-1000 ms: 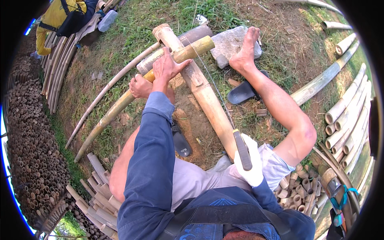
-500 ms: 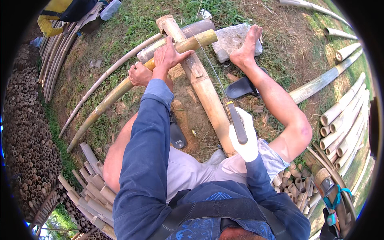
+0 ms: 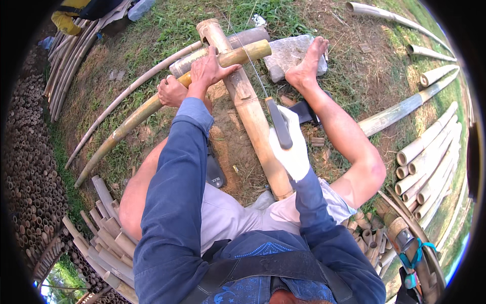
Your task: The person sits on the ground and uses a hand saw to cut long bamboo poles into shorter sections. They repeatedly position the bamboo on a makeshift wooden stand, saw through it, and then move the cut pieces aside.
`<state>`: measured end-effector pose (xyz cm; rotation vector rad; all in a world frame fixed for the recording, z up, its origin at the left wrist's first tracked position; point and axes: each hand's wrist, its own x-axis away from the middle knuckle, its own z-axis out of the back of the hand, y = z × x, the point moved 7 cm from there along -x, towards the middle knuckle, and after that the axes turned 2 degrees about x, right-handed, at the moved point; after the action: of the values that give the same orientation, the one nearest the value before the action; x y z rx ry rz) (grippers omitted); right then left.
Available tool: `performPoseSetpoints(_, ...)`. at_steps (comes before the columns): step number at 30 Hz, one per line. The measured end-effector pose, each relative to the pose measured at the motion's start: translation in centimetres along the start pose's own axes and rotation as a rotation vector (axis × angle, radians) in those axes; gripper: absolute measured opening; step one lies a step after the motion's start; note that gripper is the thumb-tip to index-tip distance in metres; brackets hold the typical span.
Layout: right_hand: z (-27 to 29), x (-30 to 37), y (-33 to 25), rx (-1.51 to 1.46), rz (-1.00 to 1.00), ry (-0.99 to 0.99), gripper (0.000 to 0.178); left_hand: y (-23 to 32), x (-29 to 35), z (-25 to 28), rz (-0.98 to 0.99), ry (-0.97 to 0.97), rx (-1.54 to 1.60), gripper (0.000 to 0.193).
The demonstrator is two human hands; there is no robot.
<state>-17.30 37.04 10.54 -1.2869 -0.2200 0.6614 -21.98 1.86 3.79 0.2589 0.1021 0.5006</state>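
My bare left hand [image 3: 206,73] presses down on a yellowish bamboo pole [image 3: 136,119], its fingers over the pole and its thumb stretched toward the cut end. Wearing a white glove, my right hand [image 3: 292,144] grips the dark handle of a handsaw [image 3: 279,125]. The saw's thin blade, seen nearly edge-on, slants up across the pole between my left thumb and the pole's right end. Whether it has cut in cannot be made out. Under the pole lies a thick bamboo post [image 3: 255,124] with a notched top. My left foot [image 3: 172,91] also bears on the pole, partly hidden by my forearm.
A stone block [image 3: 288,58] lies under my right foot [image 3: 306,66]. Dark slippers [image 3: 215,172] are on the ground. Cut bamboo lengths [image 3: 430,157] are stacked at right, with many more [image 3: 35,167] at left. At upper left, a person in a yellow sleeve [image 3: 66,20] is near long poles.
The saw and my gloved right hand have moved forward and slightly left, away from my body. My left hand keeps its place on the bamboo pole.
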Motion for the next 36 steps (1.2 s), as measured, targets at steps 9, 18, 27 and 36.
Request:
performPoseSetpoints(9, -1.2, -6.6, 1.6, 0.04, 0.087, -0.012, 0.052, 1.9, -0.5, 0.0, -0.081, 0.103, 0.064, 0.12)
performPoseSetpoints(18, 4.1, 9.8, -0.7, 0.157, -0.213, -0.074, 0.067, 1.9, -0.5, -2.1, -0.073, 0.014, 0.023, 0.12)
performPoseSetpoints(27, -3.0, -8.6, 2.7, 0.162, 0.128, 0.004, 0.054, 1.4, -0.3, -0.6, -0.063, 0.073, 0.011, 0.117)
performPoseSetpoints(36, 5.8, 14.0, -2.3, 0.19, -0.262, -0.066, 0.064, 1.0, -0.1, -0.1, -0.042, 0.045, 0.014, 0.12)
